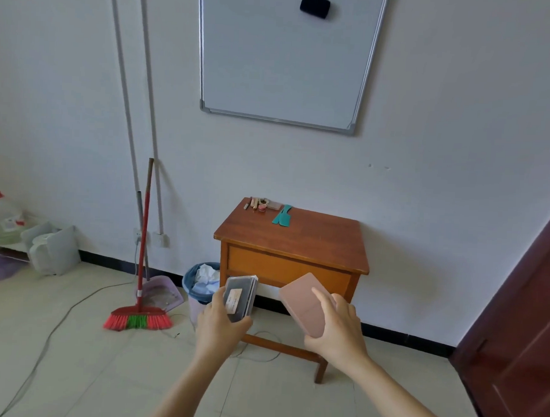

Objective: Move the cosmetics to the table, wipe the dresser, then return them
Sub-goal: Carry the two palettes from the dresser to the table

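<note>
Two cases: one in each hand, both held in the air in front of the small wooden table (297, 237), neither touching it.
Left hand (221, 322): fingers and thumb are curled round the lower end of the dark case (240, 296), with the thumb on its upper face beside a pale label.
Dark case: flat, grey-black with a clear edge, tilted with its far end up and away; it shows against the table's drawer front.
Right hand (337, 331): grips the lower end of the pink case (305, 304), index finger stretched along the top face, the other fingers wrapped beneath.
Pink case: flat, rectangular with rounded corners, angled up and to the left, apart from the dark case.
Table: stands against the white wall, reddish top.
Small cosmetics (261, 204): clustered at the back left corner of the table top; slim sticks and a round pot, too small to tell further.
Teal combs (282, 215): lying just right of that cluster.
Bin (197, 287): on the floor just left of the table, crumpled paper inside.
Broom (139, 319): leaning on the wall left of the bin, with a dustpan (163, 291) behind it.
Whiteboard (289, 57): on the wall above the table, with a dark eraser (314, 5) near its top.
Door (520, 329): dark red-brown, at the right edge.
</note>
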Available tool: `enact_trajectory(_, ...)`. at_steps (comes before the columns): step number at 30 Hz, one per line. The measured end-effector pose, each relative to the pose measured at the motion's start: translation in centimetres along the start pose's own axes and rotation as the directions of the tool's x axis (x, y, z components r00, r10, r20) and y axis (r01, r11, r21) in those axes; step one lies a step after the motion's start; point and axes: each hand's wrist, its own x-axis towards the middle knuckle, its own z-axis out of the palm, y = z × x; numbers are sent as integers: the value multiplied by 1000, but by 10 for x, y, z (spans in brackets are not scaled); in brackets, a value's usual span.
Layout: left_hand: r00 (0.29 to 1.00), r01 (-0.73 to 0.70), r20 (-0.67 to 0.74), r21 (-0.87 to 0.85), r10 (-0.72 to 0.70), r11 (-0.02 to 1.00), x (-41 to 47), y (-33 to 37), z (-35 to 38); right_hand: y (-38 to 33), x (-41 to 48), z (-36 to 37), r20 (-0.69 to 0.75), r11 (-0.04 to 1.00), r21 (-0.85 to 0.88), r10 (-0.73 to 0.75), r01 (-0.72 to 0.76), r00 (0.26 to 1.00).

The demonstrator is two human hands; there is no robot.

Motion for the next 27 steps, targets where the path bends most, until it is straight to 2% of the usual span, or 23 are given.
enact_trajectory(5,1000,-4,30,-19,4,1000,74,-6,1,-4,66,16,-65,997,29,68,-66,996)
enact_trajectory(13,986,72,151,4,-71,997,144,-31,46,29,125,68,58,968,0,252,-252,966)
enact_trajectory(17,981,64,182,62,-74,996,194,-26,70,58,178,75,39,961,33,272,-273,961)
enact_trajectory(23,986,12,166,135,-35,991,296,4,109,100,289,77,5,957,116,267,-265,964)
enact_trajectory(27,990,38,128,160,-59,986,354,22,136,122,356,81,31,955,145,258,-259,966)
